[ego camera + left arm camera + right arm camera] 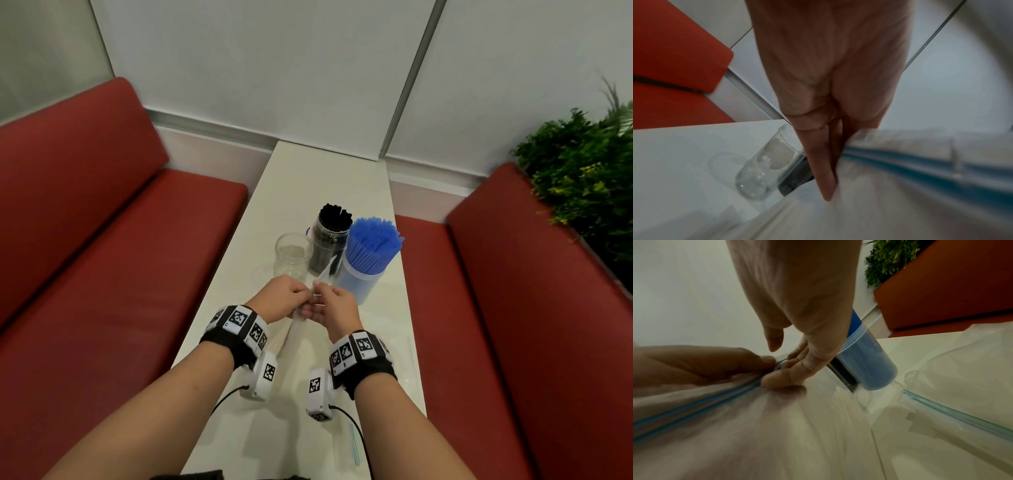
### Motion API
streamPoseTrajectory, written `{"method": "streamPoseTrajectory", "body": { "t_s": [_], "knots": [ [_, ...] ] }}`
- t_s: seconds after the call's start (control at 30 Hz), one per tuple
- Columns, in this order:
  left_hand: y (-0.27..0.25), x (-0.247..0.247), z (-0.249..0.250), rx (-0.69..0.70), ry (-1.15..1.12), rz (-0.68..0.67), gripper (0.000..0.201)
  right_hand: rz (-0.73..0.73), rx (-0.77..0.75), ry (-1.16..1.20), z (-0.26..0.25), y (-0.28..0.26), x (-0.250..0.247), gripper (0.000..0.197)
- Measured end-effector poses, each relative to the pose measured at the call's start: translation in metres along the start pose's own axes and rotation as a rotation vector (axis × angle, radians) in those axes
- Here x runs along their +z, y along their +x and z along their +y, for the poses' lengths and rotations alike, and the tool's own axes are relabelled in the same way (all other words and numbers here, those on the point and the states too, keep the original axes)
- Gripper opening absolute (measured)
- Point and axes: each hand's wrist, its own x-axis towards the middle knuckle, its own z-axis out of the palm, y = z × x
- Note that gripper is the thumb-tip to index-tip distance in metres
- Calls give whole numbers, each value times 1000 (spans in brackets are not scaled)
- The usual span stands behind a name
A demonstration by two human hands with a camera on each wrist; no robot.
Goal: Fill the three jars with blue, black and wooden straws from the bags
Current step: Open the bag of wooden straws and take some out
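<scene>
Three jars stand mid-table: an empty clear jar [293, 255], a jar of black straws [330, 240] and a jar of blue straws [370, 257]. In front of them both hands hold up a clear zip bag [294, 334] with pale wooden straws inside. My left hand [303, 295] and right hand [321, 292] pinch its top edge, facing each other. In the left wrist view my fingers [826, 170] grip the bag's blue zip strip [920, 164], with the empty jar [764, 170] behind. In the right wrist view my fingers [785, 374] pinch the zip strip [694, 407], with the blue jar [869, 363] behind.
An empty clear zip bag [962, 386] lies flat on the white table [318, 185] to the right. A couple of loose blue straws [354, 445] lie near the front edge. Red benches [102, 257] flank the table, and a green plant [582, 178] stands at the far right.
</scene>
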Motion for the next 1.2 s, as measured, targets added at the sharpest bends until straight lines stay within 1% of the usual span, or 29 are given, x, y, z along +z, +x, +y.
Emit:
{"method": "streamPoseTrajectory", "body": {
  "t_s": [0.07,0.1,0.17,0.23,0.3,0.43,0.57,0.63,0.73,0.8,0.87,0.97,1.07,1.13,1.2],
  "knots": [
    [-1,2,0,-1,17,15,31,28,-7,-23,1,2,0,25],
    [-1,2,-1,-12,1,30,27,37,-6,-33,3,4,0,23],
    [-1,3,-3,-57,-83,70,18,39,-7,-43,5,6,0,19],
    [-1,3,-4,-110,-215,109,13,35,-2,-49,6,8,-2,19],
    [-1,3,-5,-154,-329,127,14,26,5,-56,5,8,-3,20],
    [-1,5,-5,-221,-463,171,14,8,17,-63,2,7,-1,14],
    [-6,5,-5,-306,-686,127,19,-22,11,-77,1,5,-2,16],
    [-9,5,-5,-343,-747,95,20,-31,9,-92,2,3,-2,17],
    [-11,6,-6,-370,-770,67,22,-31,19,-129,4,1,-2,21],
    [-10,8,-6,-371,-752,90,24,-25,8,-174,8,-1,-2,22],
    [-10,9,-6,-380,-753,98,24,-14,-12,-199,10,-1,-2,21],
    [-14,11,-4,-405,-817,68,21,-6,-29,-246,9,0,-5,18],
    [-17,13,-4,-433,-872,111,15,1,-28,-272,8,1,-7,19],
    [-18,16,-3,-439,-854,145,15,-3,-19,-271,10,1,-5,22],
    [-21,19,-3,-431,-839,150,16,-5,-18,-294,13,1,-3,25]
  ]
}}
